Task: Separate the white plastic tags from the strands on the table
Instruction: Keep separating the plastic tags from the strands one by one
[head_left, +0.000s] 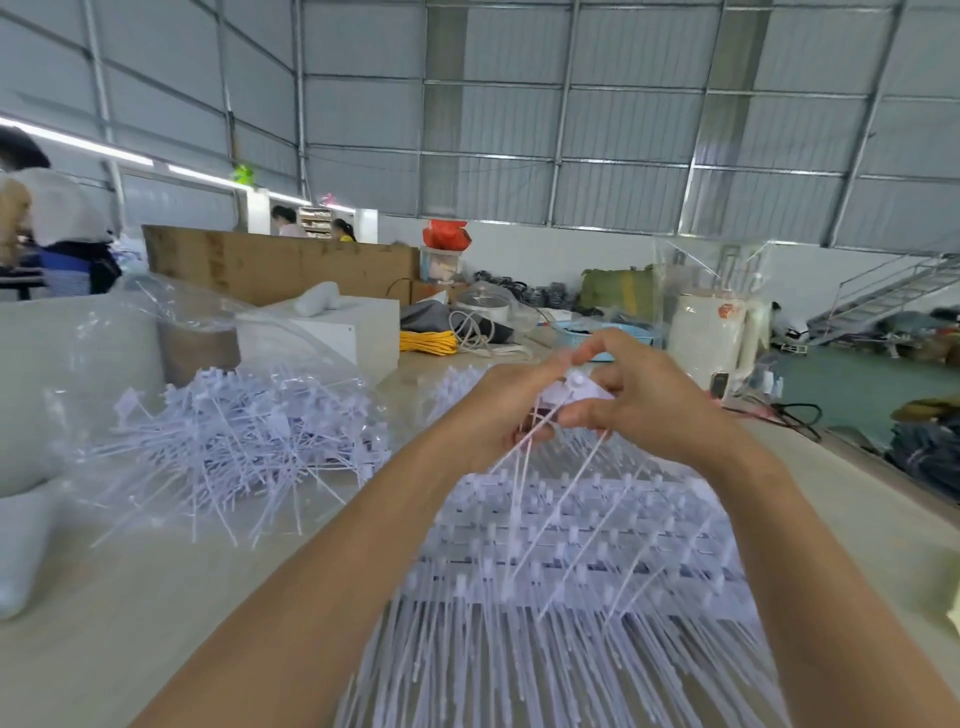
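Both hands are raised together above the table's middle. My left hand (506, 402) grips a small bunch of white tag strands (550, 499) that hang down from it. My right hand (641, 392) pinches the white plastic tag head (575, 381) at the top of that bunch. Beneath the hands lies a wide stack of joined white tag strips (571, 571), rows of heads across, long tails pointing toward me. A loose heap of separated white tags (244, 441) lies on the table to the left, partly inside a clear plastic bag (171, 306).
A white box (358, 327), yellow cord (428, 343), grey cloth and a white appliance (709, 338) stand at the table's far side. White bags (31, 519) sit at the left edge. People work in the far left background. The floor drops off right of the table.
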